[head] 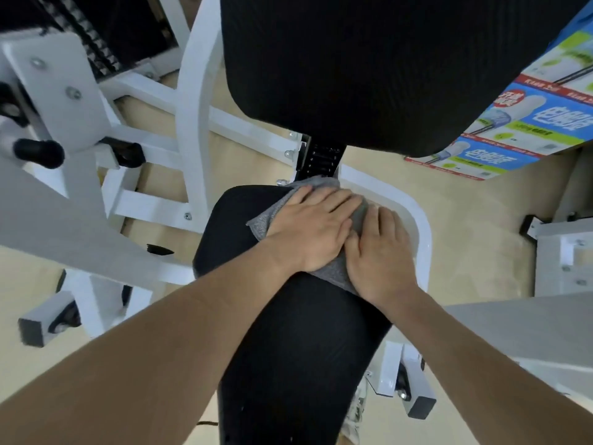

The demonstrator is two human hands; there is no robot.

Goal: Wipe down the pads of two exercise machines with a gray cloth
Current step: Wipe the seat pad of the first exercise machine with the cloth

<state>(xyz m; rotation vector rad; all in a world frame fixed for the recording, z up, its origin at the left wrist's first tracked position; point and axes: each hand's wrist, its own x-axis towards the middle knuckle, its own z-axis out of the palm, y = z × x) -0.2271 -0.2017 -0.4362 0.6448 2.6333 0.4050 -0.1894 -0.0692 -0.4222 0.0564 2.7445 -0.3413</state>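
Note:
A black seat pad [288,342] of a white exercise machine runs from the bottom of the view up to the centre. Its black back pad [369,69] rises at the top. A gray cloth [261,221] lies spread on the far right part of the seat pad. My left hand [313,228] presses flat on the cloth, fingers together and pointing right. My right hand [380,255] lies flat on the cloth's right edge, beside the left hand and touching it. Most of the cloth is hidden under both palms.
White frame tubes [195,101] stand left of the seat, and a curved white bar [420,226] wraps its right side. A black handle grip [38,153] sticks out at far left. Blue printed boxes [513,130] sit on the beige floor at upper right.

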